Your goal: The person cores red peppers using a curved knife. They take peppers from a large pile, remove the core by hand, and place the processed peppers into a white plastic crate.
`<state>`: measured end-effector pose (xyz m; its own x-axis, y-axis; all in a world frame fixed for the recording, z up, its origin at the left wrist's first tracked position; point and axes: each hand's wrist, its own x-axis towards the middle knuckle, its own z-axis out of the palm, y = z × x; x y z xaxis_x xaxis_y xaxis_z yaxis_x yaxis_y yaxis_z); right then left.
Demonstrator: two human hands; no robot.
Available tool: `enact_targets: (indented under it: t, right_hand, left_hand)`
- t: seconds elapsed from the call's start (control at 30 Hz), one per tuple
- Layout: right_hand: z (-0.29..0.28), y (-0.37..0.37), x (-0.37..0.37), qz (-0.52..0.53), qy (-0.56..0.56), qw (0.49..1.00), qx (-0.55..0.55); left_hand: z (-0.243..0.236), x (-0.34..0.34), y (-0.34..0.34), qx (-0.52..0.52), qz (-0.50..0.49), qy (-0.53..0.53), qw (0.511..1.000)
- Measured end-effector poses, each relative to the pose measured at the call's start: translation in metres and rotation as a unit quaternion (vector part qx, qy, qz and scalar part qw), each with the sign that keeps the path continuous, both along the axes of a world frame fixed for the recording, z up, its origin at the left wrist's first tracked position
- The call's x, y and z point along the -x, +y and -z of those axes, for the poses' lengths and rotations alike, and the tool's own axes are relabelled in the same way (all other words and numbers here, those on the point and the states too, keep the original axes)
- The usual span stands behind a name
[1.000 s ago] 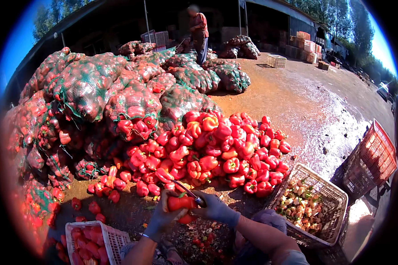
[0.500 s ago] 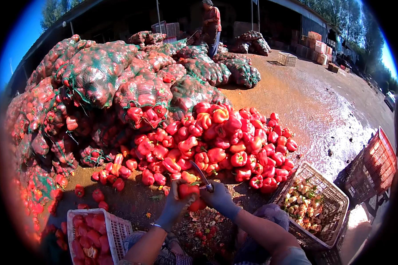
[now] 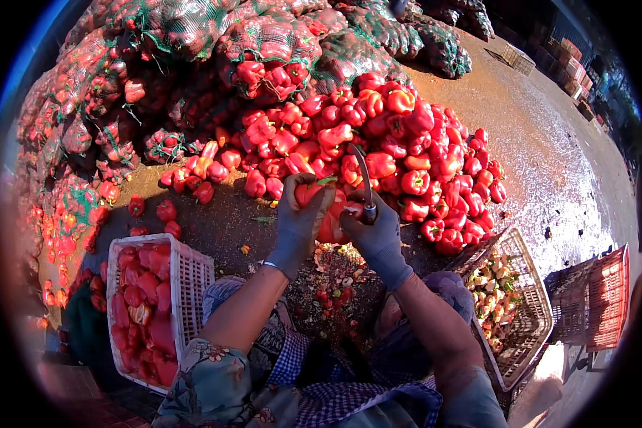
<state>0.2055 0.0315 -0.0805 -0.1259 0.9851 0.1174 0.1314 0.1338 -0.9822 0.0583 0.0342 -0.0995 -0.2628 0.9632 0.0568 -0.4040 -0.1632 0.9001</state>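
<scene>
My left hand (image 3: 297,225), in a grey glove, is closed around a red bell pepper (image 3: 308,192) with a bit of green stem at its top. Opposite it, my gloved right hand (image 3: 379,239) grips a knife (image 3: 362,171) by its dark handle, the curved blade pointing up and away from me. More red pepper flesh shows between the two hands; whether it is the same pepper or a separate piece I cannot tell. The blade stands to the right of the pepper, apart from its stem. Just beyond my hands rises a heap of whole red peppers (image 3: 417,182).
At lower left stands a pale crate (image 3: 192,285) of opened red peppers. A second crate (image 3: 531,282), holding pale cores with green stems, is at my right, with a red crate (image 3: 606,299) beyond. Net sacks (image 3: 264,46) of peppers are piled behind; scraps litter the ground between my legs.
My view has tipped downward, so the heap and crates sit differently in it. The knife blade has swung more upright, and the pepper's green stem has come into sight.
</scene>
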Motion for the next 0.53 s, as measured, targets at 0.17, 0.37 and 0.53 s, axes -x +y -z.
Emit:
enact_targets:
  t: [0.17, 0.37, 0.53]
  right_hand:
    - [0.010, -0.001, 0.007, 0.002, 0.067, 0.997, 0.038]
    - [0.007, 0.006, 0.010, -0.038, 0.105, 0.988, 0.107]
    - [-0.006, 0.014, 0.000, -0.110, 0.051, 0.987, 0.103]
  left_hand:
    - [0.002, 0.009, 0.002, 0.038, -0.056, -0.058, 0.996]
    - [0.003, 0.024, -0.001, 0.007, -0.053, -0.076, 0.996]
    - [0.006, 0.032, 0.002, -0.060, -0.048, 0.202, 0.976]
